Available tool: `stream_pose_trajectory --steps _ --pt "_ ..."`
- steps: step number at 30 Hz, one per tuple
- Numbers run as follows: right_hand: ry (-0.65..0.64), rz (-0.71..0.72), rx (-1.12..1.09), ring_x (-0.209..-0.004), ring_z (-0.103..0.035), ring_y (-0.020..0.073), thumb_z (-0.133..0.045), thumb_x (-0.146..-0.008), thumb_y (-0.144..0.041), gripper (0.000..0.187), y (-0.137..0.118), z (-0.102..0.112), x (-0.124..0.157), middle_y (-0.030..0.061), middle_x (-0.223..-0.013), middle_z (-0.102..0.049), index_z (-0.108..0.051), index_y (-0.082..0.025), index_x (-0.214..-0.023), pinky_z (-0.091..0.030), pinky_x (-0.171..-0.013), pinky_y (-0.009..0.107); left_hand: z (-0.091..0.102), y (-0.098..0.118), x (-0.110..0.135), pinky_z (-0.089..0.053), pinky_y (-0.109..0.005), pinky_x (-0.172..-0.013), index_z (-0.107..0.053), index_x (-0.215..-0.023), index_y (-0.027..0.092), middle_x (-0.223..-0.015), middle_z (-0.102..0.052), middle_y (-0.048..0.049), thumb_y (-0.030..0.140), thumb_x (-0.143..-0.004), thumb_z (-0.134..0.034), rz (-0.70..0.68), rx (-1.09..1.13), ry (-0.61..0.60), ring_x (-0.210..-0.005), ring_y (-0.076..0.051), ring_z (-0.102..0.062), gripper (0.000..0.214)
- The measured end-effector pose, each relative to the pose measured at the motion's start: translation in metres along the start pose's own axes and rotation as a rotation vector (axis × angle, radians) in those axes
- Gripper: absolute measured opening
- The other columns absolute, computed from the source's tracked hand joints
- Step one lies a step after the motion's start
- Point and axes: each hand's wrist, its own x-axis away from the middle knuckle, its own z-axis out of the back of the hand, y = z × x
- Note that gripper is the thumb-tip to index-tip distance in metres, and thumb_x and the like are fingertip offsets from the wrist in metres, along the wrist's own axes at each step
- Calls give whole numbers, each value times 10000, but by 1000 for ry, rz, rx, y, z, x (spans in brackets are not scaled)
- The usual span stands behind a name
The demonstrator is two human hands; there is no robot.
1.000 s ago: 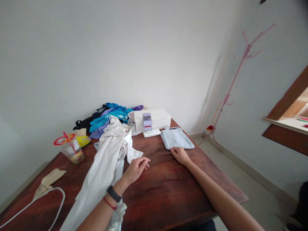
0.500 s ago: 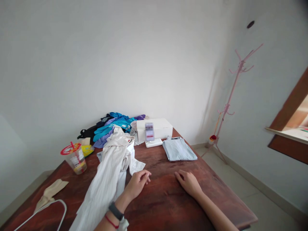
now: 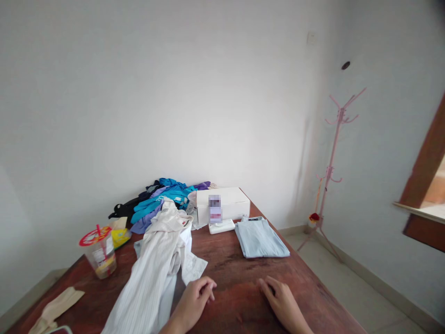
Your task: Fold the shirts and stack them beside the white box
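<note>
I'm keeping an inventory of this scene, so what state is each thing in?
Pale blue garment: folded flat
Striped garment: unfolded, laid out lengthwise
Clothes pile: loosely heaped
White box: closed
Drink cup: lidded, straw in
Beige item: lying creased
Coat stand: standing
Left hand: loosely curled, nothing visibly held
Right hand: loosely curled, nothing visibly held

The left hand (image 3: pixel 194 299) and right hand (image 3: pixel 283 301) are bare, with slender fingers (image 3: pixel 206 282) and smooth, rounded backs; both wrists (image 3: pixel 175 324), where visible, are bare too.
</note>
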Motion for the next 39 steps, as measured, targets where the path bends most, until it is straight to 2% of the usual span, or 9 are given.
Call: stream_pose_trajectory --steps 10,16,23,27,32,35,39 --pt "1 -26 -37 -668 -581 208 -395 -982 -614 519 1 5 0 24 -658 -572 -504 -212 -673 -374 -639 285 2 9 2 -453 -261 -727 -712 -980 173 -796 -735 -40 448 -999 -463 7 -68 -24 -764 -186 -669 371" --pt "0 -15 -50 -680 -594 216 -415 -984 -591 501 -1 10 1 38 -682 -614 -572 -206 -706 -391 -654 291 3 15 3 -458 -269 -803 -723 -977 175 -817 -745 -37 418 -1003 -449 -18 -101 -37 -806 -186 -676 367" --pt "32 9 -27 -644 -588 211 -439 -984 -549 481 0 11 -1 37 -652 -612 -571 -207 -671 -380 -620 288 3 16 1 -475 -267 -802 -735 -986 187 -834 -760 -30 385 -997 -452 -50 -168 -59 -827 -189 -692 345" --pt "24 6 -13 -634 -580 206 -415 -992 -542 483 -3 14 -1 37 -654 -625 -590 -210 -688 -389 -641 294 2 14 0 -489 -258 -821 -733 -913 199 -839 -767 -21 341 -995 -449 -90 -250 -53 -850 -181 -710 328" --pt "62 0 -39 -586 -541 191 -423 -978 -534 480 -6 18 -1 27 -596 -601 -538 -223 -630 -382 -621 290 -2 19 1 -495 -285 -844 -725 -953 207 -883 -765 -33 312 -996 -435 -84 -366 -6 -880 -195 -703 312" --pt "82 -18 -65 -556 -528 183 -433 -971 -533 482 -4 19 -2 8 -543 -553 -504 -227 -605 -367 -597 285 9 30 3 -464 -361 -944 -718 -957 200 -997 -754 -80 272 -975 -445 -96 -483 82 -1005 -250 -667 283" --pt "97 -29 -95 -526 -517 176 -439 -963 -541 483 -1 19 -3 -9 -505 -522 -490 -229 -598 -365 -577 277 53 47 11 -433 -408 -1011 -698 -1027 195 -1113 -720 -108 286 -961 -450 -108 -721 246 -1105 -291 -616 272"
